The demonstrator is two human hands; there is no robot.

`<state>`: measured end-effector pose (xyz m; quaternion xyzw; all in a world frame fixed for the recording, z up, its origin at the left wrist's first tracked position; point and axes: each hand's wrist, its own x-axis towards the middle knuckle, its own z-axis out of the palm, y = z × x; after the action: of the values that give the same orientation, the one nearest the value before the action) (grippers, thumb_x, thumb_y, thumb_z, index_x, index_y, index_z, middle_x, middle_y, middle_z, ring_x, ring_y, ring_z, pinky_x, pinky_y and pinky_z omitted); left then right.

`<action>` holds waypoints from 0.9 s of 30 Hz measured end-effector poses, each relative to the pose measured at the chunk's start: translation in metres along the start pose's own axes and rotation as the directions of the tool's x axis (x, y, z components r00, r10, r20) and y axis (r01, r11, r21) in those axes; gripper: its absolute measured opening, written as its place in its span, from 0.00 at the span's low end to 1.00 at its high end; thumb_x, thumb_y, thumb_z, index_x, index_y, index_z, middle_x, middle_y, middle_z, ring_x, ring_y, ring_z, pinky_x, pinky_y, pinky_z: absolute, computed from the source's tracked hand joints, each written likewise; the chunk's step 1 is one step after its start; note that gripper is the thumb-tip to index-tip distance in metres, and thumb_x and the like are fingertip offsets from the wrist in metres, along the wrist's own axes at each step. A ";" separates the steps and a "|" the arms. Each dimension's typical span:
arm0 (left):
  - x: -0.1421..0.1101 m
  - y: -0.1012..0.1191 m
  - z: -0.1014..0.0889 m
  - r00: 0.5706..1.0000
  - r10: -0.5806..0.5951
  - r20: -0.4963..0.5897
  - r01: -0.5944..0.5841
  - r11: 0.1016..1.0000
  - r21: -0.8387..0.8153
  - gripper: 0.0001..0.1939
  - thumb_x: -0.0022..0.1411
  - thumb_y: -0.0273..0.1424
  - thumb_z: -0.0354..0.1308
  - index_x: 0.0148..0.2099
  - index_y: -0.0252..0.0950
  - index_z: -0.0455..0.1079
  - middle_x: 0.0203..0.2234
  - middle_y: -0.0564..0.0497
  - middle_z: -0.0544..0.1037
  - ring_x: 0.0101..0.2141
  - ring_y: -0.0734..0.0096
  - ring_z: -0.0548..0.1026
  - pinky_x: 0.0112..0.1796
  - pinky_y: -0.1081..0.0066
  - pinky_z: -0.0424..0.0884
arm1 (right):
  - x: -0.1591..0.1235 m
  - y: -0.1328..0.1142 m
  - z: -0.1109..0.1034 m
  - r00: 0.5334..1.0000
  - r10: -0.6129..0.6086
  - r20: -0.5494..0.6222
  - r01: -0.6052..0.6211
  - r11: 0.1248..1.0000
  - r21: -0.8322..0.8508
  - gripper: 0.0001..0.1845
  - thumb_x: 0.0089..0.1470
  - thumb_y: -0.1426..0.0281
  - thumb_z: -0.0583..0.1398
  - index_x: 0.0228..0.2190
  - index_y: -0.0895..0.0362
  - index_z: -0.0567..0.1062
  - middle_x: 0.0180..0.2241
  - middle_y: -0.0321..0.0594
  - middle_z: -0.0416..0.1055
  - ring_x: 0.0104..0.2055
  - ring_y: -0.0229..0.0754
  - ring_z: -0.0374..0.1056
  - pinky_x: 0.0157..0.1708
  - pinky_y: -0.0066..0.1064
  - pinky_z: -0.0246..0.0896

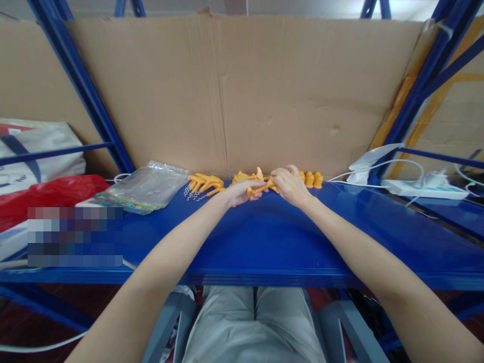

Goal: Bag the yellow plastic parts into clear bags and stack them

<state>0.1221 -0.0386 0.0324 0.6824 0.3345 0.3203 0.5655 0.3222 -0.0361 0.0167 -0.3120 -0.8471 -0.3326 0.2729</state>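
Note:
Near the back of the blue shelf [264, 232], both hands are closed on a long, thin yellow-orange plastic part [260, 189]. My left hand [239, 194] supports it from the left, palm partly turned up. My right hand [289, 185] pinches its other end, with fingertips bent over it. More yellow-orange parts [244, 176] lie just behind the hands, partly hidden by them. Left of my left hand is a pile of elongated yellow-orange pieces [206, 182], with wavy or coiled metal bits [194, 193] beside it. Several short, knobbed yellow-orange pieces [313, 179] stand right of my right hand.
A clear plastic bag [147, 186] and a red bag [56, 196] lie at the left. A cardboard panel [283, 91] closes off the back. On the right are a white power strip [427, 189] and cables. Blue uprights [86, 96] frame the shelf.

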 end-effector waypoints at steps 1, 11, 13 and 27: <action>0.001 0.000 -0.001 0.999 -0.034 0.008 0.034 0.999 -0.033 0.09 0.62 0.34 0.57 0.32 0.34 0.70 0.22 0.51 0.71 0.19 0.79 0.63 0.18 0.75 0.58 | -0.001 0.001 0.001 1.000 -0.004 0.007 0.004 1.000 0.003 0.18 0.65 0.75 0.43 0.43 0.59 0.71 0.45 0.50 0.74 0.50 0.46 0.64 0.51 0.42 0.46; 0.002 -0.005 -0.009 0.996 -0.073 -0.045 0.067 0.990 -0.124 0.05 0.57 0.26 0.61 0.31 0.32 0.67 0.19 0.55 0.66 0.16 0.83 0.62 0.15 0.81 0.52 | -0.002 -0.004 -0.001 0.989 -0.136 0.063 0.137 0.990 -0.022 0.17 0.66 0.69 0.48 0.52 0.58 0.69 0.49 0.51 0.73 0.51 0.48 0.63 0.52 0.45 0.46; 0.001 -0.004 -0.008 0.995 -0.079 -0.064 0.070 0.989 -0.132 0.04 0.58 0.24 0.58 0.31 0.31 0.68 0.19 0.55 0.67 0.17 0.82 0.63 0.15 0.81 0.53 | -0.001 -0.004 0.000 0.990 -0.124 0.063 0.127 0.991 -0.047 0.16 0.65 0.71 0.48 0.50 0.57 0.70 0.48 0.49 0.74 0.51 0.48 0.63 0.53 0.46 0.45; -0.002 0.002 -0.003 0.997 -0.077 -0.017 0.071 0.966 -0.250 0.04 0.56 0.23 0.62 0.32 0.31 0.69 0.20 0.55 0.66 0.17 0.83 0.63 0.16 0.81 0.54 | 0.000 0.004 0.004 1.000 0.004 0.011 -0.002 0.995 -0.102 0.17 0.64 0.77 0.44 0.40 0.58 0.71 0.41 0.47 0.74 0.44 0.45 0.64 0.50 0.40 0.48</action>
<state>0.1185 -0.0390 0.0346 0.5888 0.3242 0.3473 0.6539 0.3238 -0.0311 0.0154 -0.3287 -0.8300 -0.3733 0.2525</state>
